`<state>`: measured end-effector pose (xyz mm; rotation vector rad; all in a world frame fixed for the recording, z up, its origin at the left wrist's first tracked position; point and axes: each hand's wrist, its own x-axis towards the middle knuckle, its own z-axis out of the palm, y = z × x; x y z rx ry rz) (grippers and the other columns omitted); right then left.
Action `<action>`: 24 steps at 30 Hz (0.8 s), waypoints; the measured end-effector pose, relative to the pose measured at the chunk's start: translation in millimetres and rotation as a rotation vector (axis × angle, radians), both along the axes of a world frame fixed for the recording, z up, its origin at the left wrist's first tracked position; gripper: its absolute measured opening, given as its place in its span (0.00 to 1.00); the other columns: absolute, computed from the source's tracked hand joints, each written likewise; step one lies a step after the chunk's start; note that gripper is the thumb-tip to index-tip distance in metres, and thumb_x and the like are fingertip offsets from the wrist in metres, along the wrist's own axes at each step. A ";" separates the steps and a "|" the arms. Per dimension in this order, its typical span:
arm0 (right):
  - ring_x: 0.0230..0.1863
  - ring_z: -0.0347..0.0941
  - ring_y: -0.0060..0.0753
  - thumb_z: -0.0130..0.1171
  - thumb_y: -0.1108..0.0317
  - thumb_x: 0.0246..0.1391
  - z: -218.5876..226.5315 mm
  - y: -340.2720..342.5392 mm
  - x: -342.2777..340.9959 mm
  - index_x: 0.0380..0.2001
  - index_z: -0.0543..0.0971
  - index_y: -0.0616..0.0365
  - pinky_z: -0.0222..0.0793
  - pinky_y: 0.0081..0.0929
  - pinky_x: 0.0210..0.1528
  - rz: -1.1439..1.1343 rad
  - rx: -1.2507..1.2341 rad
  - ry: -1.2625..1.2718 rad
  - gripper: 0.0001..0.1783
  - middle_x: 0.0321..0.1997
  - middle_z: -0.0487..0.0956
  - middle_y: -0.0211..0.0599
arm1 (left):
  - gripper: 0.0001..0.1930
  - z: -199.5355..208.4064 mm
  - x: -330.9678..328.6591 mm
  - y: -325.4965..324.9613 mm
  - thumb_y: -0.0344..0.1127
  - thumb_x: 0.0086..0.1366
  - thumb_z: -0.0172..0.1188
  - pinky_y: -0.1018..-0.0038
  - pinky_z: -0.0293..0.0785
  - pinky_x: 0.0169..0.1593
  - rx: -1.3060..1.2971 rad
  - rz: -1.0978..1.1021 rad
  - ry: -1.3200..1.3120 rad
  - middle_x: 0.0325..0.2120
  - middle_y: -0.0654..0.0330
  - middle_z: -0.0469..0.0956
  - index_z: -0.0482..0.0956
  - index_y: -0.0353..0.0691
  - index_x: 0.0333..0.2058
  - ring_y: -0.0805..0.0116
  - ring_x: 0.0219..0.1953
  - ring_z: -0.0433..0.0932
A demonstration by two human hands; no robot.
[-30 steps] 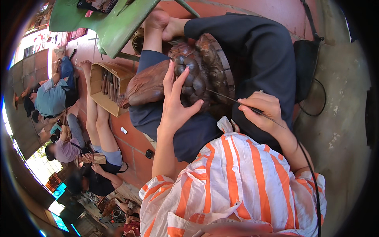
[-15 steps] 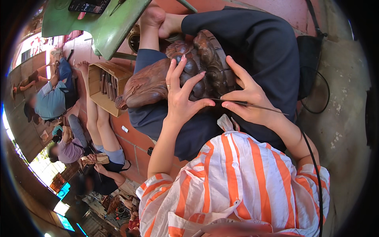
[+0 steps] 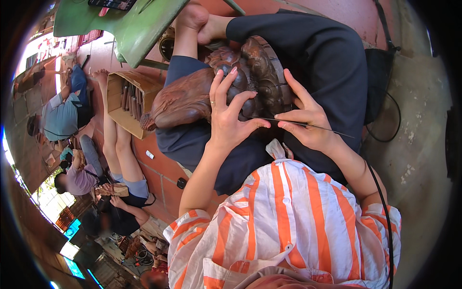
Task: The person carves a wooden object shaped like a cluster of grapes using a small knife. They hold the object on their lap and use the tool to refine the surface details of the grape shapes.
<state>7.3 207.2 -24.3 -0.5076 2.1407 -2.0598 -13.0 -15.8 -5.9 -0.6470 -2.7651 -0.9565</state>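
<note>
A dark brown wood carving (image 3: pixel 185 103), with rounded bulges and fine grooves, lies across my lap. My left hand (image 3: pixel 228 108) curves over its bulging part and holds it, fingers spread and thumb stretched toward the tool's tip. Between the thumb and fingers of my right hand (image 3: pixel 308 120) is a thin file (image 3: pixel 332 129), slim and dark. Its working end reaches left into the carving beside my left thumb; the other end sticks out past my right hand. The exact spot it touches is hidden by my left hand.
Left of the carving stands a cardboard box (image 3: pixel 115 98) of wooden-handled tools. A green plastic chair (image 3: pixel 120 29) is at the upper left, with a phone (image 3: pixel 113 4) on it. Several people sit working on the tiled floor at left. A black cable (image 3: pixel 380 192) runs down my right side.
Both hands and the file have shifted slightly right in the picture, as has the carving. The grip on the file and the left hand's hold look the same.
</note>
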 end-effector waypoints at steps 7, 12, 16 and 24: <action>0.69 0.60 0.51 0.67 0.74 0.48 3.5 -5.5 1.6 0.33 0.85 0.62 0.59 0.36 0.65 -0.023 -0.037 0.010 0.07 0.72 0.52 0.60 | 0.31 3.7 -2.6 -6.5 0.59 0.41 0.73 0.52 0.55 0.66 -0.008 -0.046 -0.022 0.63 0.51 0.60 0.81 0.43 0.39 0.42 0.68 0.51; 0.66 0.64 0.48 0.64 0.77 0.50 -1.2 -6.2 0.4 0.33 0.83 0.68 0.62 0.34 0.63 -0.065 -0.088 0.000 0.06 0.71 0.55 0.60 | 0.29 -2.6 -0.1 0.7 0.57 0.42 0.74 0.52 0.55 0.65 0.027 0.015 0.003 0.62 0.51 0.62 0.81 0.42 0.36 0.43 0.67 0.52; 0.64 0.68 0.49 0.63 0.79 0.50 -7.7 4.7 -2.9 0.33 0.82 0.69 0.65 0.33 0.61 -0.045 -0.124 -0.023 0.06 0.70 0.57 0.61 | 0.28 -8.2 1.0 10.8 0.55 0.40 0.76 0.53 0.56 0.65 0.031 0.088 0.069 0.62 0.51 0.62 0.81 0.41 0.34 0.44 0.67 0.54; 0.65 0.66 0.52 0.63 0.79 0.50 0.7 -1.5 0.5 0.33 0.83 0.68 0.60 0.36 0.64 -0.043 -0.056 0.015 0.06 0.72 0.52 0.60 | 0.26 6.2 -4.4 -0.1 0.50 0.38 0.78 0.54 0.57 0.64 0.084 0.001 -0.052 0.60 0.51 0.65 0.81 0.40 0.32 0.44 0.66 0.55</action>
